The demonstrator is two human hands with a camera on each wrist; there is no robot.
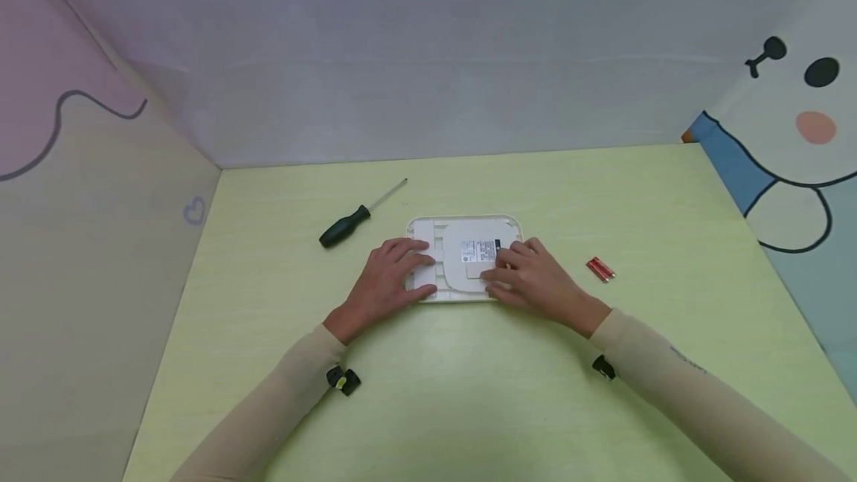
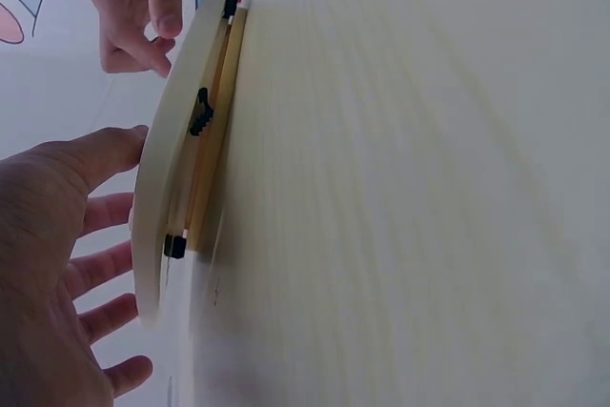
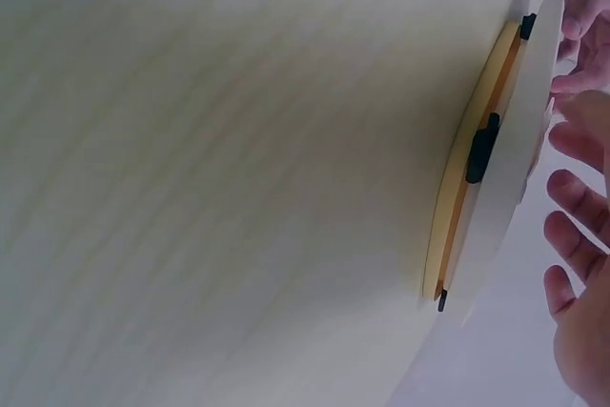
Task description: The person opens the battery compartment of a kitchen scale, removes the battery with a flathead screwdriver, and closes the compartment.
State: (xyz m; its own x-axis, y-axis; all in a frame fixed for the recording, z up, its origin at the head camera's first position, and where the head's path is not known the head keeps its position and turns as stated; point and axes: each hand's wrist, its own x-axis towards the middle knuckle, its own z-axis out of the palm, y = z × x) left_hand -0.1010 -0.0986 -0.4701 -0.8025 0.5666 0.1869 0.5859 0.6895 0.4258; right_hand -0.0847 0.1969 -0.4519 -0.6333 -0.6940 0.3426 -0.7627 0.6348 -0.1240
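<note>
A flat white device (image 1: 455,288) with rounded corners lies on the table, its labelled underside facing up. A printed label (image 1: 477,250) and a small rectangular battery cover (image 1: 476,271) show on it. My left hand (image 1: 395,274) rests on the device's left end with fingers spread; in the left wrist view its thumb touches the white edge (image 2: 162,197). Bent fingers of my right hand (image 1: 525,277) touch the underside near the battery cover. In the right wrist view the right fingers (image 3: 577,199) curve loosely above the device, and dark pieces (image 3: 483,148) show along its side.
A screwdriver (image 1: 344,227) with a dark green handle lies behind and left of the device. Two red batteries (image 1: 600,269) lie side by side at the right. Printed fabric walls (image 1: 469,95) border the pale yellow-green table (image 1: 428,393) at the back and sides.
</note>
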